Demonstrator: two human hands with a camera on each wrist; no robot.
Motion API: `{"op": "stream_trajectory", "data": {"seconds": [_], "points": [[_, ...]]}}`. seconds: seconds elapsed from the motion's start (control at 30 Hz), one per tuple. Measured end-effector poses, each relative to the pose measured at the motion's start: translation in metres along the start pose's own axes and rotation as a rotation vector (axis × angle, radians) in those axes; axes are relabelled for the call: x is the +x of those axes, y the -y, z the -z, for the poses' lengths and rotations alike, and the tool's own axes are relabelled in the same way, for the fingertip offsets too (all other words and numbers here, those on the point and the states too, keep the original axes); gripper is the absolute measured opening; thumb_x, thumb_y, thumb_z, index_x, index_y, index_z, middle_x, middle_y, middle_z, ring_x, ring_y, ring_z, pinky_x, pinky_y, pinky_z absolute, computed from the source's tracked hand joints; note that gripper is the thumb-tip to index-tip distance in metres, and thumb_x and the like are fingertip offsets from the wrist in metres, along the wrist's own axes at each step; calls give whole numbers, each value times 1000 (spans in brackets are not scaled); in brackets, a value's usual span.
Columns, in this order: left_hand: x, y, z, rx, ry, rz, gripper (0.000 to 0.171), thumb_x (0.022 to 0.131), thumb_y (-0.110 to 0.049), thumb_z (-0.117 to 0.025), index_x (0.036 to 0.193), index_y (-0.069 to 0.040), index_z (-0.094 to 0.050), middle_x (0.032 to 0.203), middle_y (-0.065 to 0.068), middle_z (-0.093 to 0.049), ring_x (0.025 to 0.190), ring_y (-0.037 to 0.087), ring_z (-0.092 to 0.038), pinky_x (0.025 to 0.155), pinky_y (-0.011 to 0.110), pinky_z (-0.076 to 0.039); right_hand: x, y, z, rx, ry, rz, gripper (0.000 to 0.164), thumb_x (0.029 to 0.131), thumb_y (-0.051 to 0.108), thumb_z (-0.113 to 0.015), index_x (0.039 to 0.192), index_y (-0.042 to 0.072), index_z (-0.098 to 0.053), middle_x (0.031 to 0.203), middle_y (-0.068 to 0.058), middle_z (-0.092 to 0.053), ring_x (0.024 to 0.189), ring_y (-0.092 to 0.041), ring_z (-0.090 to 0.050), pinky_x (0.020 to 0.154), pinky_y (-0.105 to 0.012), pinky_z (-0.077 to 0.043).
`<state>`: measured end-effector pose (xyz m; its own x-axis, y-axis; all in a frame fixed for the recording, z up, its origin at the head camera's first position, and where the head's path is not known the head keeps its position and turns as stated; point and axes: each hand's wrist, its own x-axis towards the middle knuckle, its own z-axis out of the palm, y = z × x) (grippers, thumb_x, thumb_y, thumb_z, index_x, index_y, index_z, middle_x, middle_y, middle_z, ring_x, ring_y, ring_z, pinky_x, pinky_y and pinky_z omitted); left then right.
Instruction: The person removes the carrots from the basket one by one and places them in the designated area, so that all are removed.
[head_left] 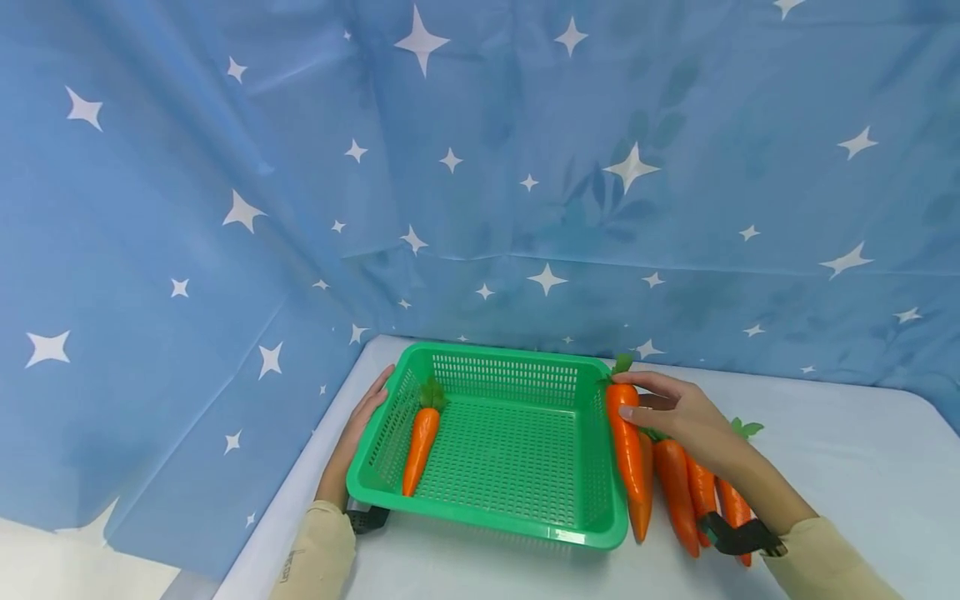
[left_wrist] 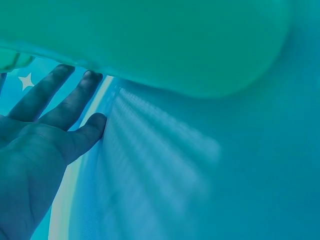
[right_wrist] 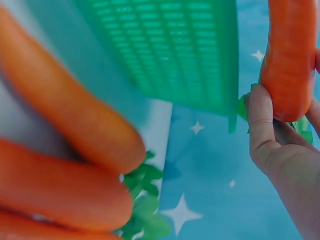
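My right hand [head_left: 678, 417] pinches a carrot [head_left: 624, 437] near its leafy top, thumb on one side and fingers on the other. That carrot hangs tip down, overlapping the right rim of a green plastic basket [head_left: 510, 450] in the head view. The right wrist view shows the carrot [right_wrist: 290, 55] upside down beside the basket wall [right_wrist: 165, 50]. My left hand [head_left: 362, 429] lies along the basket's left side with its fingers extended. In the left wrist view, the left hand's fingertips [left_wrist: 92, 75] sit right under the rim. Another carrot [head_left: 422, 446] with green leaves lies inside, against the left wall.
Several more carrots [head_left: 677, 492] lie side by side on the white table [head_left: 847, 450], right of the basket and partly under the right forearm. A blue star-patterned cloth [head_left: 495, 217] hangs behind the table and along its left side.
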<state>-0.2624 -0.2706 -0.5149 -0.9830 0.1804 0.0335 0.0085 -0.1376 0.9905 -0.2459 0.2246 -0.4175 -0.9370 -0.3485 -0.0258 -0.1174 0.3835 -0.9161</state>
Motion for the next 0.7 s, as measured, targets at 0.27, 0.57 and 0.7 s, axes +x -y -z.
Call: {"op": "stream_trajectory", "data": {"seconds": [0.27, 0.57, 0.7], "points": [[-2, 0, 0, 32, 1, -4, 64, 119, -31, -32, 174, -10, -5, 179, 12, 0, 161, 33, -10, 110, 18, -37, -21, -22, 19, -14, -34, -42, 53, 107, 24, -67, 156, 6, -55, 149, -20, -60, 132, -45, -59, 96, -56, -57], [-1, 1, 2, 26, 14, -31, 66, 120, -33, -32, 173, -8, -3, 179, 16, 1, 161, 35, -8, 112, 18, -36, -45, -47, 42, -49, -74, -93, 55, 108, 24, -66, 156, 0, -52, 153, -26, -55, 135, -54, -53, 97, -70, -52], [0, 2, 3, 33, 16, -28, 66, 120, -33, -32, 173, -8, -3, 179, 15, 2, 161, 36, -6, 111, 18, -36, -56, -58, 55, -63, -84, -144, 57, 109, 30, -65, 157, 2, -51, 156, -21, -52, 139, -58, -46, 98, -78, -45]]}}
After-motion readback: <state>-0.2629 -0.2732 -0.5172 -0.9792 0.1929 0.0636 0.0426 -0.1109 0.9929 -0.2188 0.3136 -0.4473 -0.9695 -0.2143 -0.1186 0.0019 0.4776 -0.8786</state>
